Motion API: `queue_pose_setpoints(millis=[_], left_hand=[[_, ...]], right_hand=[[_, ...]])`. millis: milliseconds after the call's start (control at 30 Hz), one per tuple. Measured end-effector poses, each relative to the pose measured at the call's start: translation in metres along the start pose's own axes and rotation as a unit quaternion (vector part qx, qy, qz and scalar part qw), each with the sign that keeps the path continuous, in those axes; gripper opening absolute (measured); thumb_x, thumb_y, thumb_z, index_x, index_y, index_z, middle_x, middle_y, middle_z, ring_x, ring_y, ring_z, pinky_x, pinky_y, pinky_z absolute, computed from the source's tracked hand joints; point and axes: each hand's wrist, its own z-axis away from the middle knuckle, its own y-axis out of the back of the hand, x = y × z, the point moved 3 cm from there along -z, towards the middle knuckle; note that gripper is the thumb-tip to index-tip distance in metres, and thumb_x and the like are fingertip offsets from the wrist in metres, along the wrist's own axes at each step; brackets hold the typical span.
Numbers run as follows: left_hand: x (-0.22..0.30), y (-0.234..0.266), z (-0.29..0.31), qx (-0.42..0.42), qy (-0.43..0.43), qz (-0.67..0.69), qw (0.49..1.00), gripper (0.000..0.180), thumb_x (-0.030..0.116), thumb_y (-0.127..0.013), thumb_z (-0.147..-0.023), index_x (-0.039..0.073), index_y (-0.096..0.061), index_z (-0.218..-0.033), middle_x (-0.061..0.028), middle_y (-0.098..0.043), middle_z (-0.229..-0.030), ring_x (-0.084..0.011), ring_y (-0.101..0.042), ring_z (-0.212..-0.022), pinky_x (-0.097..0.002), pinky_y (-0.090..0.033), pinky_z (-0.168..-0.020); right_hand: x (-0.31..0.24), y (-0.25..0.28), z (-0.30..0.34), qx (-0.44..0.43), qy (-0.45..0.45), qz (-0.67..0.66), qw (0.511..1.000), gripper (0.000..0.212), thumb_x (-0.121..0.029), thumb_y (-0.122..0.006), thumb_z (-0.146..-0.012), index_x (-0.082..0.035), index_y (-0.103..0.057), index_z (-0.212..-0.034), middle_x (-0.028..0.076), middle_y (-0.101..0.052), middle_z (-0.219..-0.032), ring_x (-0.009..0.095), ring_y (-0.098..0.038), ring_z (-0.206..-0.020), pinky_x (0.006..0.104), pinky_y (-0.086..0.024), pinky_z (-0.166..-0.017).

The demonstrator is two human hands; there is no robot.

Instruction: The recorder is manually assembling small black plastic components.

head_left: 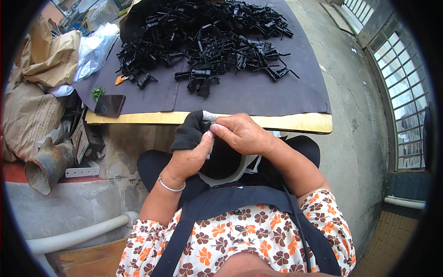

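Both of my hands meet in front of the table's near edge, above a white bucket (242, 167) with a dark inside, between my knees. Black cloth covers the fingers of my left hand (193, 147), and a whitish wrap shows at a fingertip. That hand is closed around a small black plastic part (206, 125), mostly hidden by fingers. My right hand (241, 134) pinches at the same spot, its thumb and bent fingers pressed against the part. Beyond them, a large heap of black plastic parts (217, 51) lies on the table, with several loose ones nearer me.
The dark-covered table (277, 99) has a yellow front edge. On its left lie a phone (110, 105), a green sprig (98, 93) and an orange object (121, 79). Brown paper sacks (34, 115) and a white bag (94, 51) crowd the left; a barred window (401, 78) stands right.
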Motion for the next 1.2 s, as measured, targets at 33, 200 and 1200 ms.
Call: queue_pose_setpoints(millis=[33,200,1200], left_hand=[[0.001,0.001,0.001,-0.004,-0.061,-0.072,0.996,0.028,0.0,-0.052,-0.087,-0.008,-0.05,-0.114,-0.0103,-0.061,-0.094,-0.0154,-0.057,-0.083,-0.027,-0.047,-0.077],[0.005,-0.006,0.006,0.056,-0.101,-0.097,0.989,0.026,-0.002,-0.049,-0.085,-0.007,-0.051,-0.111,-0.0114,-0.059,-0.093,-0.019,-0.057,-0.082,-0.03,-0.047,-0.077],[-0.006,-0.004,-0.017,0.07,-0.345,-0.325,0.878,0.042,-0.007,-0.064,-0.071,0.002,-0.06,-0.112,-0.0176,-0.06,-0.114,-0.0317,-0.06,-0.101,-0.0376,-0.049,-0.087]], right_hand=[[0.001,-0.003,0.0,-0.005,-0.019,-0.019,1.0,0.03,-0.023,-0.049,-0.097,0.0,-0.054,-0.078,0.006,-0.05,-0.064,0.012,-0.045,-0.06,0.0305,-0.042,-0.057],[0.011,-0.028,-0.005,0.01,-0.02,-0.247,0.969,0.032,-0.023,-0.047,-0.098,0.0,-0.057,-0.078,-0.002,-0.051,-0.066,0.005,-0.043,-0.067,0.0256,-0.042,-0.063],[0.012,0.001,-0.02,0.126,-0.187,-0.33,0.917,0.021,-0.022,-0.053,-0.095,-0.007,-0.059,-0.082,-0.007,-0.05,-0.064,0.001,-0.041,-0.052,0.0193,-0.033,-0.044]])
